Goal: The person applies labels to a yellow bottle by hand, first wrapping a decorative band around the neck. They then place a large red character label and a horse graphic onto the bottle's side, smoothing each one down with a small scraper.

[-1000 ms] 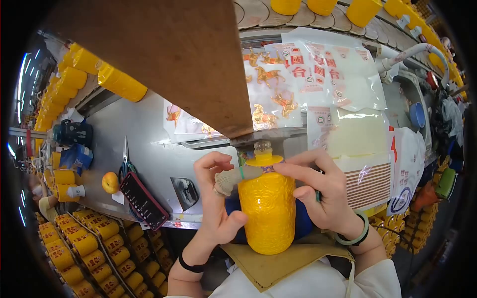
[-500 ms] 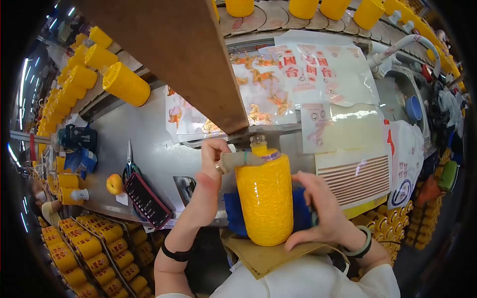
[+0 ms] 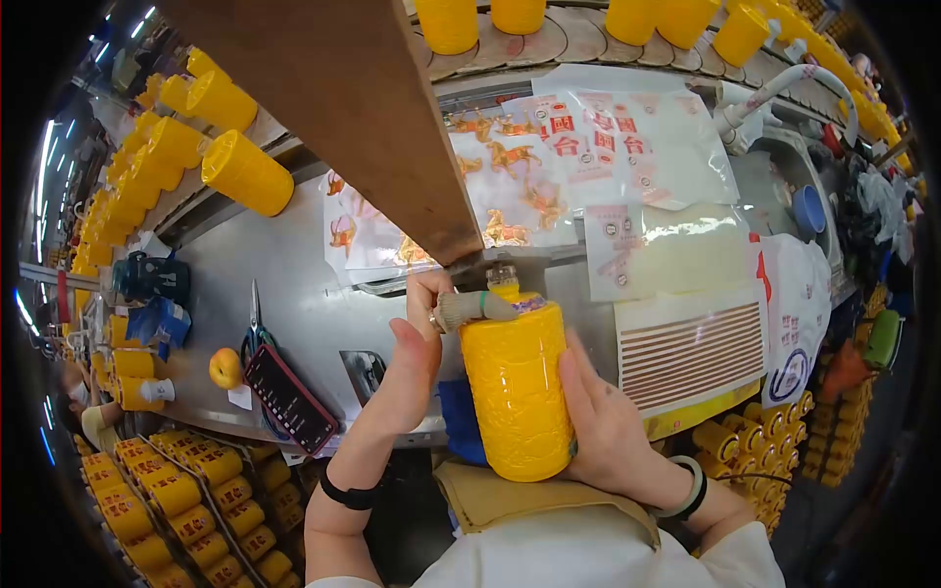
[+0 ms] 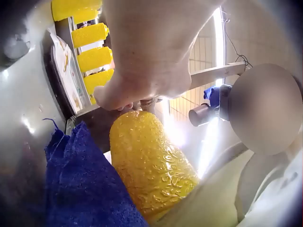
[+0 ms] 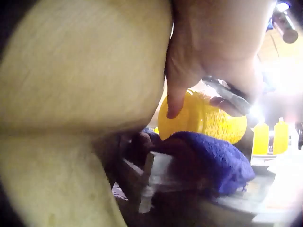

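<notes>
Tilting neck-away, yellow bottle (image 3: 518, 392) sits between the hands, blue cloth (image 3: 459, 419) beside it. Right hand (image 3: 613, 436) mostly unfurled, touching its side. Left hand (image 3: 414, 363) partly curled at its shoulder; can't tell whether it grips grey green-banded piece (image 3: 472, 309).

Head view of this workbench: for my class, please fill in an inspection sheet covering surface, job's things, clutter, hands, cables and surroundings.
Surface: metal worktop, shiny, with reflections.
Job's things: yellow bottle with a clear neck; a grey piece with a green band at its shoulder; blue cloth beside it.
Clutter: scissors, phone and fruit close together; printed sheets at right.
Hands: left hand at the grey piece; right hand against the bottle's side.
Cables: none seen on the worktop.
Surroundings: brown beam overhead; stacked yellow containers lower left.
</notes>
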Available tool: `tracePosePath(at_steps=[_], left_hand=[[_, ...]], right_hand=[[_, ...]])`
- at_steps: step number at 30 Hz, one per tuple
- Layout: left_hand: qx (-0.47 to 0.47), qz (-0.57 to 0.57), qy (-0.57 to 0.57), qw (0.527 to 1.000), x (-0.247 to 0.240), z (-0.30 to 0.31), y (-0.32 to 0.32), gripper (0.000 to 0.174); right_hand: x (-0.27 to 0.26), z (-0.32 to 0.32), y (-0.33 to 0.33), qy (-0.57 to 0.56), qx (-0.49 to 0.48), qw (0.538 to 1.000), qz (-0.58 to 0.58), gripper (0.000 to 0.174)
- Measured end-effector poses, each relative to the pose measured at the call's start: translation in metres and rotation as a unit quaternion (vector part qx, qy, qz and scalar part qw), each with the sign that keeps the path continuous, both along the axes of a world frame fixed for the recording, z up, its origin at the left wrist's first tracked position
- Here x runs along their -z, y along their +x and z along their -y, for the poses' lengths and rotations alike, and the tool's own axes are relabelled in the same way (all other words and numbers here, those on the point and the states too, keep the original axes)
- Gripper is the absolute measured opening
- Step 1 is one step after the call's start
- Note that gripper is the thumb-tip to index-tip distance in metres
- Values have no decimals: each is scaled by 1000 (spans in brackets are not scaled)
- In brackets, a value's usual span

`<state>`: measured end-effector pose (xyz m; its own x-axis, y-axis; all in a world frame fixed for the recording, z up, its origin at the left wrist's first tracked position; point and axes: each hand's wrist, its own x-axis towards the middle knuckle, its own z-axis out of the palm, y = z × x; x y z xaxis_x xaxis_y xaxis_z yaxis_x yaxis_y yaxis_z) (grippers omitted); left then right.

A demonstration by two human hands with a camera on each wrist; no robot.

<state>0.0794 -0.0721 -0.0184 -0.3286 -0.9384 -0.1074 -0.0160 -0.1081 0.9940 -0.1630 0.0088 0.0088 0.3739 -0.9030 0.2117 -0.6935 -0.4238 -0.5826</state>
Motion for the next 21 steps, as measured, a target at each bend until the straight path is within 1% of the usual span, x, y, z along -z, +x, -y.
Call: tracePosePath(at_steps=[2,3,4,7,8,9,10,11,12,13,14,16,17,18,20,21], left_hand=[[1,6,-4,1000,1,1,-2,101],[-5,-20,7,1000,0,-1,-3,101],[-11,-46,15,999,0,-1,-5,101],[-26,-43,-2,999,10,-5,-10,98],[-26,-43,-2,999,8,-6,-11,98],[-44,-22,-29,998,2,-8,-12,97],[-63,0,-57,996,-4,-9,-13,96],[-65,0,-57,996,-11,-12,-15,96],[-104,31,-107,988,-19,-15,-18,92],[-141,62,-156,976,-23,-17,-20,88],[-140,62,-155,976,-22,-20,-19,88],[-120,133,-286,941,-21,-23,-15,73],[-127,124,-297,938,-22,-25,-19,64],[-128,125,-298,938,-21,-25,-21,64],[-118,137,-337,924,-16,-25,-21,55],[-121,123,-331,928,-18,-24,-21,50]], right_hand=[[-3,-1,-1,-2,-47,999,-4,67],[-13,-2,-2,-14,-71,997,-32,67],[-16,-2,-2,-13,-71,997,-32,67],[-18,-3,-3,-40,-89,994,-47,71],[-15,-2,-7,-16,-97,995,-22,70],[-13,-1,-10,7,-105,994,3,70],[-18,2,-15,7,-106,994,3,70],[-27,8,-20,75,-91,989,89,71],[-32,14,-25,143,-74,971,175,73],[-32,22,-30,149,-67,967,195,79],[-29,31,-30,149,-65,967,195,79],[-21,51,-28,39,-49,988,139,76],[-24,60,-21,34,-41,988,147,70],[-24,68,-17,34,-42,987,148,70],[-20,77,-11,25,-64,990,121,62],[-14,78,-8,13,-62,990,123,56]])
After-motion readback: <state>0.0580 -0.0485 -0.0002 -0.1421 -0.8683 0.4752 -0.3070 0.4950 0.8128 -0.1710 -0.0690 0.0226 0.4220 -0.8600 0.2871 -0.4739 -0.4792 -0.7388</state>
